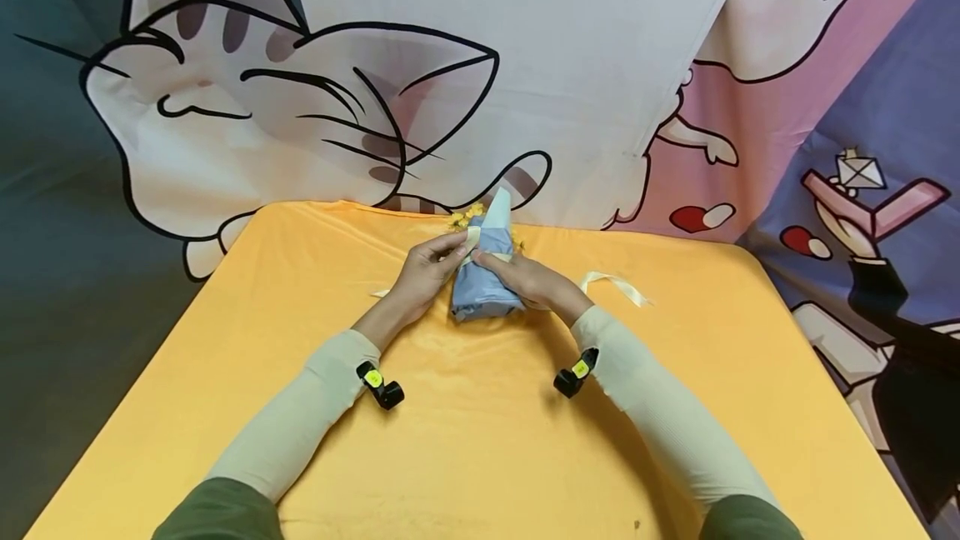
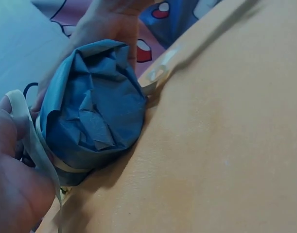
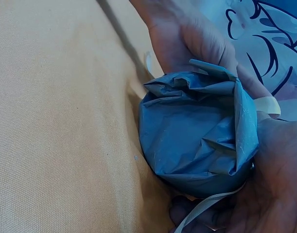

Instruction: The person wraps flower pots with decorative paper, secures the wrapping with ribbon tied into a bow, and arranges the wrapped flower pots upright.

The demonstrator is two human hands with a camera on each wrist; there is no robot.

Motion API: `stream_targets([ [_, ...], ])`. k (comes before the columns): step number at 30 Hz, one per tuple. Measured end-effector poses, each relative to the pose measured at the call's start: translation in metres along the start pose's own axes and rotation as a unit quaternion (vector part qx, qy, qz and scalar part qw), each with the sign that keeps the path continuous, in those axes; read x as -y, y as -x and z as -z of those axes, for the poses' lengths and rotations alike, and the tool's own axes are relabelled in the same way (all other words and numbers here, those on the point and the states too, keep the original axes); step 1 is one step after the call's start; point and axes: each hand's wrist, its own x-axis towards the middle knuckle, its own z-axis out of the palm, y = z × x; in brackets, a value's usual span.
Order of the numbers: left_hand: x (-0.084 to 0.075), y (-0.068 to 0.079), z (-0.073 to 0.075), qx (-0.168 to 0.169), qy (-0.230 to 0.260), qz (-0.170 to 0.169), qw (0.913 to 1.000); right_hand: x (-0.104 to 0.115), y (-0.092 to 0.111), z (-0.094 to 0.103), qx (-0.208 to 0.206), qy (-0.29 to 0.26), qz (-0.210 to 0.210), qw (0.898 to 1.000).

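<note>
A small bouquet in crumpled blue wrapping paper (image 1: 483,294) lies on the yellow cloth, its bottom end facing me. A pale blue sheet (image 1: 498,208) and small yellow flowers (image 1: 474,212) stick out at its far end. A cream ribbon (image 2: 35,143) runs round the wrapping. My left hand (image 1: 426,275) pinches a folded length of this ribbon at the bouquet's left side. My right hand (image 1: 534,280) grips the bouquet from the right, with the thumb across the top; in the right wrist view its fingers (image 3: 206,216) curl underneath, partly hidden.
A loose ribbon tail (image 1: 617,283) lies on the cloth to the right, and a short ribbon end (image 1: 380,293) shows on the left. The yellow-covered table (image 1: 465,457) ends at a printed cartoon backdrop (image 1: 585,90). Both wrists wear small black cameras (image 1: 382,386).
</note>
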Motion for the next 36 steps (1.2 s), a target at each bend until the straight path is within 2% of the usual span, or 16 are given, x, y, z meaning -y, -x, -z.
stream_targets([
  [7, -0.001, 0.001, -0.007, -0.044, -0.104, -0.059, 0.9918, 0.000, -0.006, -0.001, 0.008, -0.023, 0.031, 0.999],
  [14, -0.001, -0.002, -0.011, -0.066, -0.096, -0.101, 0.9880, 0.001, -0.004, 0.000, -0.018, 0.014, 0.009, 1.000],
  [18, -0.002, -0.003, -0.012, -0.075, -0.115, -0.119, 0.9833, 0.002, -0.003, 0.001, -0.014, -0.002, 0.014, 1.000],
  [22, -0.002, -0.002, -0.011, -0.080, -0.124, -0.119, 0.9819, 0.002, -0.002, 0.001, -0.005, -0.010, 0.022, 1.000],
  [29, -0.001, 0.000, -0.012, -0.127, -0.169, -0.100, 0.9723, 0.003, -0.002, 0.001, -0.010, 0.008, -0.002, 1.000],
  [32, 0.000, 0.000, -0.012, -0.131, -0.175, -0.101, 0.9705, 0.002, -0.002, 0.002, -0.014, 0.018, -0.007, 1.000],
  [36, 0.002, 0.001, -0.010, -0.118, -0.181, -0.102, 0.9712, 0.001, -0.002, 0.001, -0.006, 0.005, 0.011, 1.000],
])
